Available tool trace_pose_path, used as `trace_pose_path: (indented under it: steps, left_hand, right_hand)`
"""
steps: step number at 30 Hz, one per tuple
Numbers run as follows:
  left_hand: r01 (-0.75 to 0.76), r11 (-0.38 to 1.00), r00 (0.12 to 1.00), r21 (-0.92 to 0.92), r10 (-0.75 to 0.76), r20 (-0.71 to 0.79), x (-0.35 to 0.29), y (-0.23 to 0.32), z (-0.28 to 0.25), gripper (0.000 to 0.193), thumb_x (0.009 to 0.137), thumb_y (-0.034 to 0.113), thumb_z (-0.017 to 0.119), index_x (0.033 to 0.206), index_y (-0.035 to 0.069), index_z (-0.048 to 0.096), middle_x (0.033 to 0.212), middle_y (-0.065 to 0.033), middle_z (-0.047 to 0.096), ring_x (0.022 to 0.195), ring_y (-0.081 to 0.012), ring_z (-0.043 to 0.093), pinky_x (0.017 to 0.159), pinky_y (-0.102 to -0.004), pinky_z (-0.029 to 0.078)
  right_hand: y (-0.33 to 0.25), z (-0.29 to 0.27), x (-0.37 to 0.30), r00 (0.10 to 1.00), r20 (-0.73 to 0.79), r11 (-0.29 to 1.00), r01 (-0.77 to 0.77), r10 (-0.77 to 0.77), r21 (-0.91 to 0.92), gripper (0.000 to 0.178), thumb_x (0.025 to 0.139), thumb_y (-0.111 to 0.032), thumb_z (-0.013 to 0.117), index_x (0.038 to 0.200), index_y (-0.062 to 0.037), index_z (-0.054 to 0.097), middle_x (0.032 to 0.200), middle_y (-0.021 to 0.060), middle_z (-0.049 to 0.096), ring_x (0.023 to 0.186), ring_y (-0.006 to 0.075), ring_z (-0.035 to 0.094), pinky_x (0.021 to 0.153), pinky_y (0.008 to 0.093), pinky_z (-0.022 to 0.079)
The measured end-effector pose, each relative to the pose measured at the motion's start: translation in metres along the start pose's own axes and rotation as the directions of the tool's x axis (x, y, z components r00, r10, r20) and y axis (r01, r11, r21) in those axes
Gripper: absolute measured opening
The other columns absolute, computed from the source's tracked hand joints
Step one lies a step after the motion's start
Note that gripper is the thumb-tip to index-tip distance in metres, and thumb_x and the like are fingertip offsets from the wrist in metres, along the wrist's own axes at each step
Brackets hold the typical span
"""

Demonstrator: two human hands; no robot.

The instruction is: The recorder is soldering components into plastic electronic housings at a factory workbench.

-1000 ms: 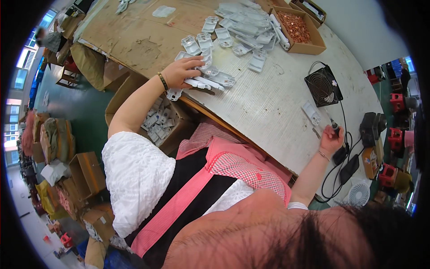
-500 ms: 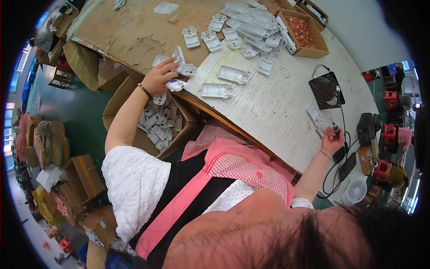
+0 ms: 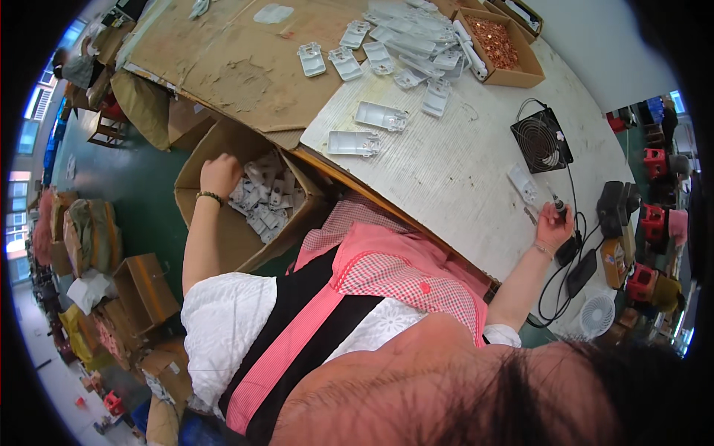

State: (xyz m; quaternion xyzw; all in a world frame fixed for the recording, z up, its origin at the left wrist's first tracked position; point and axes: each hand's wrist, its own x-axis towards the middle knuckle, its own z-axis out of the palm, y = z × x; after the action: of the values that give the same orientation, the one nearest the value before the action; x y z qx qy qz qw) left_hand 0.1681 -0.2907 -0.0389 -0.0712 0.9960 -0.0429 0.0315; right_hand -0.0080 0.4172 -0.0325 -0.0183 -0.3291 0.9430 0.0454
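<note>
My left hand (image 3: pixel 222 176) is down inside a cardboard box (image 3: pixel 256 262) below the table's left edge, beside a heap of small white plastic casings (image 3: pixel 262 204). Its fingers are curled downward and mostly hidden, so what they hold, if anything, does not show. On the right of the table, my right hand (image 3: pixel 554 225) is closed around a soldering iron (image 3: pixel 558 203) with a dark grip and a thin tip pointing up. Just left of the tip lies a white plastic casing (image 3: pixel 523 184). Two more open white casings (image 3: pixel 381 116) rest near the table's left edge.
A pile of white casings (image 3: pixel 413 37) covers the table's far side, next to a carton of copper-coloured small parts (image 3: pixel 494 43). A black square fan (image 3: pixel 541 141), black cables (image 3: pixel 547 297) and a small white fan (image 3: pixel 596 315) stand at the right. Flat cardboard (image 3: pixel 245 70) covers the far left.
My left hand has moved from the table edge down into the box. The white casings it held at the edge are gone from there. My right hand has stayed with the iron.
</note>
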Motion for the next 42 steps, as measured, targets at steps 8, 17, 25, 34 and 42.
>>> trace_pose_path:
  steps: [8,17,25,34,42]
  left_hand:
    - [-0.505,0.775,0.835,-0.381,0.326,-0.443,0.090,0.159,-0.074,0.046,0.076,0.028,0.061,0.118,0.013,0.052,0.124,-0.0123,0.048,0.120,-0.0311,0.038,0.098,-0.0425,0.028]
    - [-0.867,0.377,0.488,-0.326,0.772,-0.407,0.103,0.323,-0.085,0.059,0.066,0.040,0.066,0.114,0.009,0.051,0.109,-0.0114,0.050,0.107,-0.0293,0.045,0.098,-0.0434,0.029]
    - [-0.972,0.159,0.226,-0.172,0.832,-0.506,0.116,0.452,-0.092,0.050,0.069,0.043,0.064,0.101,0.006,0.053,0.128,-0.0172,0.041,0.123,-0.0347,0.032,0.105,-0.0447,0.022]
    - [-0.822,0.511,0.568,-0.251,0.707,-0.421,0.082,0.370,-0.081,0.044,0.069,0.042,0.064,0.091,0.006,0.053,0.093,-0.0095,0.054,0.088,-0.0269,0.052,0.078,-0.0365,0.042]
    - [-0.053,0.966,0.918,-0.252,-0.052,-0.394,0.028,0.148,-0.048,0.048,0.072,0.042,0.065,0.102,0.006,0.055,0.093,-0.0115,0.060,0.086,-0.0277,0.057,0.073,-0.0411,0.043]
  right_hand:
    - [-0.005,-0.003,-0.005,1.000,0.024,0.996,-0.015,0.013,0.091,0.010,0.073,-0.010,0.060,0.079,-0.0029,0.058,0.059,0.0059,0.049,0.051,0.0134,0.038,0.065,0.0286,0.035]
    - [0.002,0.002,0.001,0.995,0.097,0.986,0.006,-0.023,0.166,0.011,0.073,-0.011,0.060,0.080,-0.0036,0.056,0.066,0.0055,0.053,0.050,0.0147,0.043,0.062,0.0295,0.038]
    - [0.007,0.005,0.002,0.999,0.026,0.978,0.020,-0.026,0.206,0.010,0.074,-0.009,0.058,0.082,-0.0028,0.055,0.070,0.0045,0.053,0.051,0.0143,0.041,0.054,0.0273,0.036]
    - [0.001,0.006,-0.006,0.997,0.081,0.989,-0.030,0.018,0.147,0.010,0.074,-0.008,0.058,0.083,-0.0025,0.056,0.072,0.0053,0.055,0.055,0.0140,0.042,0.060,0.0271,0.037]
    - [-0.003,-0.004,0.002,0.999,0.017,0.981,-0.052,0.050,0.185,0.016,0.074,-0.010,0.058,0.085,0.0008,0.060,0.063,0.0062,0.052,0.054,0.0128,0.040,0.062,0.0265,0.034]
